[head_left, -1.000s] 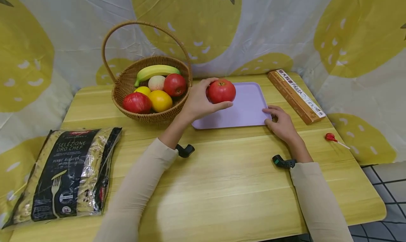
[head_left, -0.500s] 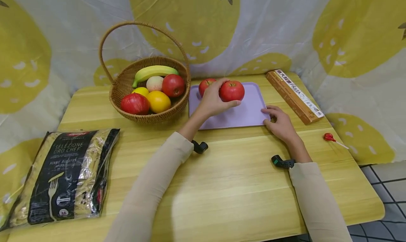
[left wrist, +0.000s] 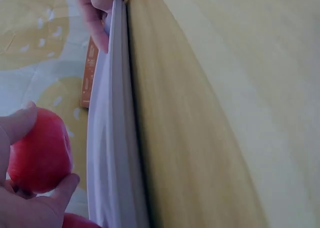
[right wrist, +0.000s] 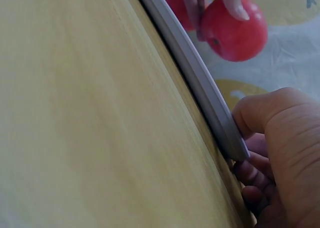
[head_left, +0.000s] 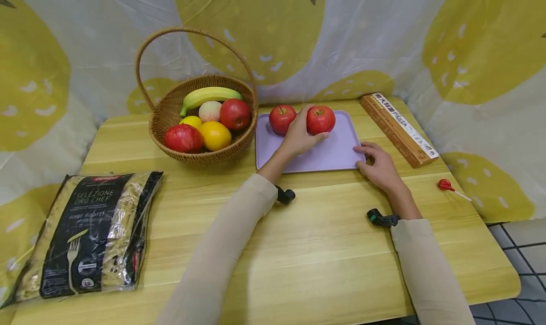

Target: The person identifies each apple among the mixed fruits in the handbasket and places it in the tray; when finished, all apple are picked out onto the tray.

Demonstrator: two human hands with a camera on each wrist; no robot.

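"Starting at the left edge: a clear-and-black pasta bag (head_left: 85,202) lies flat on the wooden table (head_left: 324,249), near side."

"And right of it?"

"Wicker basket (head_left: 204,157), farther back, tall handle upright. Inside: a banana (head_left: 211,95) along the far side, a streaked red fruit (head_left: 183,139) near left, a small yellow fruit (head_left: 193,121), a pale round fruit (head_left: 211,112), an orange fruit (head_left: 215,135) at the near side, a red fruit (head_left: 236,113) at right."

"Next?"

"Lavender tray (head_left: 341,149), just right of the basket. First apple (head_left: 282,119), red, sits in its far left part. Left hand (head_left: 298,136) comes in from the near side, fingers between the two fruits, thumb on the near side, pinching the second apple (head_left: 321,120), also red."

"Is that one resting on the tray?"

"It is over the far middle part; contact with the surface, I cannot tell."

"Right hand?"

"Right hand (head_left: 376,164) pinches the tray at its near right corner; the right wrist view has thumb and fingers on the rim."

"Beyond that?"

"Brown pasta box (head_left: 398,129), slanting from far left to near right, near the tray. Farthest right, a red lollipop (head_left: 445,185), stick pointing right and nearer. Patterned curtain (head_left: 362,31) behind it all."
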